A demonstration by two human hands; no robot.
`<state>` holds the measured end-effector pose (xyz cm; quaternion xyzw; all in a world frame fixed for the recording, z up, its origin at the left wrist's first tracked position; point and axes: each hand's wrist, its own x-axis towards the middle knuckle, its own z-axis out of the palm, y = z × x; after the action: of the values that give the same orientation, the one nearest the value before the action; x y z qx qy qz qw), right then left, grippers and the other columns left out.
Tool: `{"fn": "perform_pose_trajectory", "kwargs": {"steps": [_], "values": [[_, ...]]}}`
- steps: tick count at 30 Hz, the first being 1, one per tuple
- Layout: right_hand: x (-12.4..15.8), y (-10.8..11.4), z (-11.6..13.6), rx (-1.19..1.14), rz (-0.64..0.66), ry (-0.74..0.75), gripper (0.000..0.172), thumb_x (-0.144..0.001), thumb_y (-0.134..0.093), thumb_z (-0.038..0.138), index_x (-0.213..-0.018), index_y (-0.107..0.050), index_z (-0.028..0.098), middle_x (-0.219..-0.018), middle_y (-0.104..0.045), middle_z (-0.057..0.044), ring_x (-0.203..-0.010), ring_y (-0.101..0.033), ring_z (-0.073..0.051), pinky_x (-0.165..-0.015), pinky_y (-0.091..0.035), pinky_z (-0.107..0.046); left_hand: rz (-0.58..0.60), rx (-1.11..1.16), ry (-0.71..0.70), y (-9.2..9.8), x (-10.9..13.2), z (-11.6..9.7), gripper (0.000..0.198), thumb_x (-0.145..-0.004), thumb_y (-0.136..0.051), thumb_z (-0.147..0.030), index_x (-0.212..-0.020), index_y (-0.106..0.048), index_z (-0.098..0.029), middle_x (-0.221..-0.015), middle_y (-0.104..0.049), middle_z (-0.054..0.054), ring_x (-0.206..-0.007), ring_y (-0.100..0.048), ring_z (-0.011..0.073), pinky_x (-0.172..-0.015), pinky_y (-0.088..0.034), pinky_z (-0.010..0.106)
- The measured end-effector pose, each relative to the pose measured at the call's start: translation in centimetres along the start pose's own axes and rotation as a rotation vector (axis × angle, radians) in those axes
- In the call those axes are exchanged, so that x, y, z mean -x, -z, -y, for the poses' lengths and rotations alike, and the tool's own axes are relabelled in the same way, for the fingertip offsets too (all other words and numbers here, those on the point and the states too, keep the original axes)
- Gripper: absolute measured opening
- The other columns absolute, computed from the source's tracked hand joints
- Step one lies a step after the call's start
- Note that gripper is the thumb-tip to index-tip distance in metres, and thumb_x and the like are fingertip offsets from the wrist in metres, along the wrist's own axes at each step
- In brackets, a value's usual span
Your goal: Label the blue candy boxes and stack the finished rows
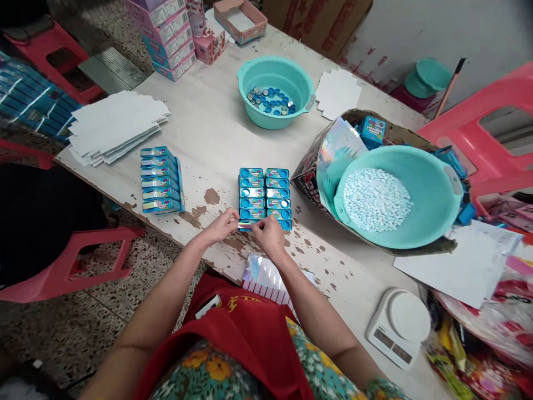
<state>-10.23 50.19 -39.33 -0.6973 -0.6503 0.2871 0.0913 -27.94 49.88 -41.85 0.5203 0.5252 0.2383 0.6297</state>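
Note:
Two columns of small blue tins (252, 192) stand on the table in front of me, round discs showing on their lids. At the near end of the left column lies a narrow shiny sticker strip (245, 226). My left hand (222, 226) is closed in a pinch at the strip's left end. My right hand (270, 238) pinches its right end, fingers covering part of the nearest tins. A sheet of shiny sticker strips (264, 273) lies by the table edge, partly under my right forearm. Farther left, more blue tins (160, 180) stand stacked in a row.
A turquoise basin (272, 119) holds blue and silver discs. Another basin (433, 222) of white candies rests on a carton (316, 191). A kitchen scale (400, 328) sits at right. White card sheets (116, 125) and stacked pink boxes (166, 39) are at left and back.

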Motion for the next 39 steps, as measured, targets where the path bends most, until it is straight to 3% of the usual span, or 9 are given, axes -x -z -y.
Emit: {"fn": "perform_pose_trajectory", "kwargs": {"steps": [9,13,16,18,21,24,30,34,39], "values": [[-0.5,-0.3,0.3,0.091,0.027,0.018,0.017,-0.076,-0.051,0.027,-0.066,-0.062,0.018,-0.084,-0.056,-0.004,-0.064,-0.049,-0.012,-0.053,-0.029,-0.023,-0.011,0.139,0.024,-0.7,-0.7,1.4,0.012,-0.078,-0.045,-0.024,-0.089,-0.040,-0.021,-0.055,-0.046,-0.008,-0.050,-0.044,0.0094,-0.049,-0.035,0.019],[0.0,-0.2,-0.6,0.010,-0.131,0.095,0.020,-0.079,-0.051,0.026,-0.093,-0.061,0.017,-0.097,-0.054,-0.007,-0.077,-0.053,-0.017,-0.059,-0.038,-0.025,-0.219,-0.119,0.128,-0.8,-0.3,3.2,0.014,-0.076,-0.046,-0.021,-0.090,-0.048,-0.019,-0.059,-0.054,-0.003,-0.057,-0.053,0.0137,-0.059,-0.042,0.025],[1.1,-0.4,-1.8,-0.028,-0.232,0.233,0.028,-0.085,-0.045,0.023,-0.111,-0.056,0.018,-0.107,-0.053,-0.010,-0.092,-0.052,-0.020,-0.068,-0.043,-0.028,-0.452,-0.231,0.123,-2.0,1.0,3.6,0.025,-0.082,-0.045,-0.031,-0.101,-0.054,-0.016,-0.088,-0.065,0.007,-0.084,-0.060,0.0196,-0.078,-0.045,0.032],[2.1,-1.1,-2.4,0.051,-0.199,0.362,0.031,-0.088,-0.044,0.024,-0.116,-0.055,0.022,-0.114,-0.052,-0.011,-0.102,-0.049,-0.023,-0.080,-0.043,-0.033,-0.499,-0.145,0.055,-3.9,1.8,3.5,0.041,-0.088,-0.038,-0.039,-0.121,-0.047,-0.017,-0.120,-0.057,0.011,-0.108,-0.053,0.0208,-0.091,-0.041,0.034],[3.2,-2.7,-3.0,0.210,-0.099,0.462,0.041,-0.088,-0.045,0.022,-0.129,-0.047,0.024,-0.127,-0.050,-0.012,-0.112,-0.044,-0.027,-0.090,-0.037,-0.042,-0.444,-0.167,-0.016,-7.3,2.3,3.5,0.056,-0.090,-0.033,-0.045,-0.138,-0.028,-0.017,-0.143,-0.034,0.012,-0.132,-0.031,0.0217,-0.106,-0.028,0.038],[3.8,-3.4,-3.6,0.250,-0.071,0.495,0.047,-0.088,-0.043,0.019,-0.135,-0.039,0.022,-0.133,-0.046,-0.012,-0.119,-0.039,-0.028,-0.093,-0.034,-0.045,-0.425,-0.415,-0.002,-8.6,2.6,4.0,0.063,-0.087,-0.038,-0.049,-0.138,-0.028,-0.014,-0.147,-0.025,0.015,-0.135,-0.020,0.0273,-0.108,-0.020,0.046],[6.3,-2.1,-8.4,0.158,-0.179,0.406,0.030,-0.088,-0.047,0.029,-0.115,-0.055,0.020,-0.126,-0.050,-0.012,-0.118,-0.041,-0.026,-0.093,-0.035,-0.041,-0.372,-0.679,-0.010,-7.7,5.4,5.0,0.039,-0.090,-0.035,-0.041,-0.110,-0.058,-0.016,-0.116,-0.054,0.012,-0.111,-0.043,0.0250,-0.099,-0.033,0.040],[8.1,-2.4,-11.9,0.213,0.038,0.149,0.027,-0.080,-0.059,0.036,-0.100,-0.060,0.018,-0.097,-0.062,-0.010,-0.094,-0.052,-0.026,-0.079,-0.038,-0.039,-0.093,-0.738,-0.102,-9.7,5.3,5.2,0.030,-0.086,-0.045,-0.031,-0.109,-0.059,-0.018,-0.107,-0.056,0.009,-0.102,-0.045,0.0237,-0.092,-0.037,0.038],[8.1,-3.0,-12.9,-0.031,0.263,0.121,0.006,-0.078,-0.058,0.021,-0.074,-0.061,0.019,-0.074,-0.061,-0.001,-0.072,-0.054,-0.015,-0.067,-0.039,-0.025,0.040,-0.768,-0.016,-11.1,3.3,4.7,0.019,-0.077,-0.054,-0.022,-0.092,-0.064,-0.019,-0.104,-0.056,0.009,-0.103,-0.046,0.0252,-0.088,-0.038,0.036]]}}
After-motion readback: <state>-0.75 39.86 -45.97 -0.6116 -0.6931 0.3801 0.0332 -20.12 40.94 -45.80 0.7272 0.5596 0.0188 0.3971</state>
